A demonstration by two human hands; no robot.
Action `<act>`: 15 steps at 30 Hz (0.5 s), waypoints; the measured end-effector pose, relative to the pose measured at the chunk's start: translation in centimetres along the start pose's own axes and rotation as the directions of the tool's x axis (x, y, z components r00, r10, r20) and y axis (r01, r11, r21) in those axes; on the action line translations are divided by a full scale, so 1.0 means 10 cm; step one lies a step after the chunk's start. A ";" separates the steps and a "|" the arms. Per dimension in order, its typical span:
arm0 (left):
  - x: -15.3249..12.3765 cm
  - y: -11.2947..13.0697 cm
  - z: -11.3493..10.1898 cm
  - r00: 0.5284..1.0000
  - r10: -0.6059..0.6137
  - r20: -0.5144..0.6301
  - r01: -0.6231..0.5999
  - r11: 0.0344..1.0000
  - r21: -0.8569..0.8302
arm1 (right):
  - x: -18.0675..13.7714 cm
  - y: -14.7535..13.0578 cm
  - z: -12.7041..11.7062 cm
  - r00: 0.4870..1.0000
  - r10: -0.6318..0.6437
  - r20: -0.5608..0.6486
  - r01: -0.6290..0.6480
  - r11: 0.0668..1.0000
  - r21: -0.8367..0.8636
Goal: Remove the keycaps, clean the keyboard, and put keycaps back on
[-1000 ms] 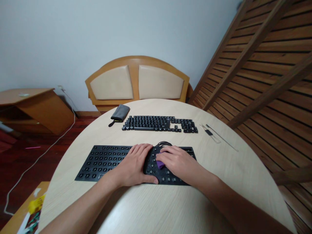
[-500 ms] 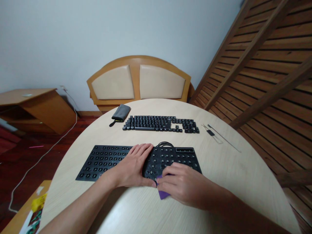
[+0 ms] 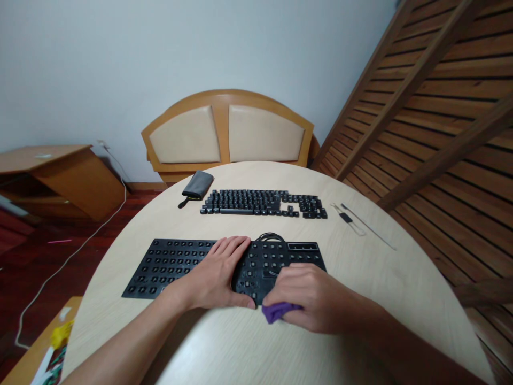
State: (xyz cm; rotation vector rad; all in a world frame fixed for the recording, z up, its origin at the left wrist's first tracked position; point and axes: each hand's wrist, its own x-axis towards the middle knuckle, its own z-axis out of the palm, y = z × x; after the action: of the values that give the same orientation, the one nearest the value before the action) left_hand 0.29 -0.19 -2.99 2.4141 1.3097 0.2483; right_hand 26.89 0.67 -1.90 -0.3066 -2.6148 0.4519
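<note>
Keyboard base, left fingers outstretched on it, right fingers clamped on purple cloth

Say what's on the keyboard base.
Rows of key mounts and the left hand. The right hand, holding a purple cloth, hides the near right corner; anything beneath either hand is covered.

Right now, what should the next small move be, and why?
Perhaps run the cloth along the near edge of the keyboard base: the right hand holds it bunched at that edge, and the left hand lies spread on the base, which should steady it.
</note>
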 end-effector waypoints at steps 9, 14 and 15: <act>-0.01 0.00 0.00 1.000 -0.012 0.007 0.012 1.000 0.011 | -0.22 0.28 -0.46 0.949 0.294 -0.112 -0.297 0.955 -0.008; 0.00 0.00 0.00 1.000 -0.008 0.012 0.008 1.000 0.025 | -0.14 0.11 -0.35 0.965 0.255 0.061 -0.250 0.965 -0.078; 0.00 -0.01 0.00 1.000 -0.003 0.007 0.003 1.000 0.021 | -0.12 0.07 -0.32 0.960 0.263 0.097 -0.253 0.961 -0.108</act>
State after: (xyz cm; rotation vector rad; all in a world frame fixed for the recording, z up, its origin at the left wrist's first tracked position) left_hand 0.22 -0.16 -2.99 2.4281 1.3195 0.2263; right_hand 29.59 1.85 0.04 -0.6789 -2.7207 0.4424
